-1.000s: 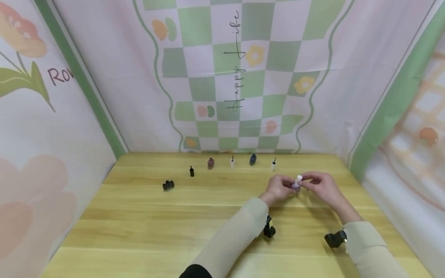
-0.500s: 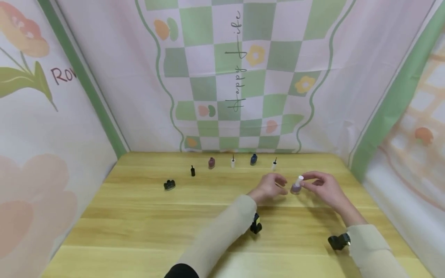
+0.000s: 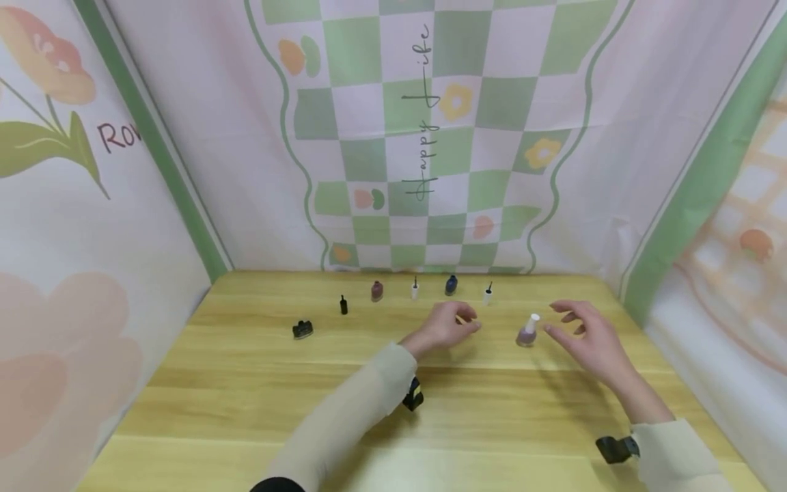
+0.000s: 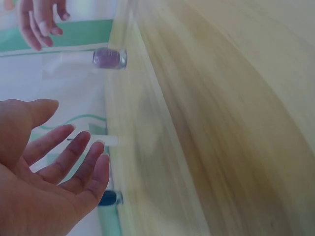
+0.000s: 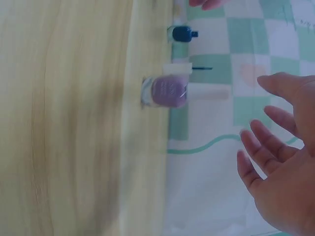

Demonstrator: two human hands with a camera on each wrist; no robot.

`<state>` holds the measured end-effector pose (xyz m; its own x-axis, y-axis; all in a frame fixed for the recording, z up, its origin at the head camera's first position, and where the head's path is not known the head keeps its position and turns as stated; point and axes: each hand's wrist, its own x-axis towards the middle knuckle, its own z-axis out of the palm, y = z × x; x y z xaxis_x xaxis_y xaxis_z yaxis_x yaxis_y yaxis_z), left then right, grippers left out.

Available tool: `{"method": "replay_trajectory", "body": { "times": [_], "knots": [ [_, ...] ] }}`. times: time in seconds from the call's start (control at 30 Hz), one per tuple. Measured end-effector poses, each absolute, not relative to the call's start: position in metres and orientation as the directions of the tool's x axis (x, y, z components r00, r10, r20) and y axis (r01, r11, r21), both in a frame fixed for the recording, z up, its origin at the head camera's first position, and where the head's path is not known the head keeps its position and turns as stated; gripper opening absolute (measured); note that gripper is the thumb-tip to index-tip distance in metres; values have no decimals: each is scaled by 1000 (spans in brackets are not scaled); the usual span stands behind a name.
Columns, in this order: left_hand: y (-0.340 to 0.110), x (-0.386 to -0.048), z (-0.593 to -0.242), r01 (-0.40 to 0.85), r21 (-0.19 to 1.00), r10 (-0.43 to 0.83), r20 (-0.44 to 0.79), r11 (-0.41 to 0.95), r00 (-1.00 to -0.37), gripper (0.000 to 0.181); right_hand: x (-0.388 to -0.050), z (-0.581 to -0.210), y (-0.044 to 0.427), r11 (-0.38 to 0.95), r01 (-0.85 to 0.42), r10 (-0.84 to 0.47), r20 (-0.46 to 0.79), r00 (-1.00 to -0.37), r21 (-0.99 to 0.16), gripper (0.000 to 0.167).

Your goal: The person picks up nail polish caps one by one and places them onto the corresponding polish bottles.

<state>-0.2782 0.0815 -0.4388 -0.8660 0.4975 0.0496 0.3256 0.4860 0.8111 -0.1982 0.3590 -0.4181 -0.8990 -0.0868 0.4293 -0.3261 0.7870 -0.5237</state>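
Note:
A purple nail polish bottle (image 3: 527, 335) with a white cap stands upright on the table at the right. Just right of it, my right hand (image 3: 588, 342) hovers with loosely bent fingers, apart from the cap and holding nothing. My left hand (image 3: 444, 326) is well to the bottle's left, over the table, its fingers relaxed and holding nothing. The left wrist view shows the left hand (image 4: 59, 167) with spread fingers. In the right wrist view the purple bottle (image 5: 169, 91) is clear of the right hand (image 5: 280, 147).
Along the back stand an uncapped mauve bottle (image 3: 377, 291), an uncapped blue bottle (image 3: 451, 285), and two white caps with brushes upward, a left one (image 3: 415, 291) and a right one (image 3: 488, 294). Farther left are a black brush cap (image 3: 343, 305) and a low black bottle (image 3: 302, 330).
My left hand has let go of the purple bottle and moved left. My right hand has released the white cap and drawn back to the right. The capped bottle stays standing.

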Motion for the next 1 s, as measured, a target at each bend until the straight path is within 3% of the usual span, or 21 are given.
{"method": "replay_trajectory", "body": {
  "times": [0.4,0.77,1.0],
  "knots": [
    [43,-269,-439,335,782,481,52,525,-875,41,-180,-413,323,752,-458,-162,540,-826,-474,42],
    [18,-265,-436,323,786,458,58,527,-887,50,-183,-414,281,700,-485,-219,488,-845,-525,38],
    [9,-264,-439,319,799,442,75,509,-894,49,-196,-417,264,702,-401,-212,365,-906,-589,42]
  ]
}}
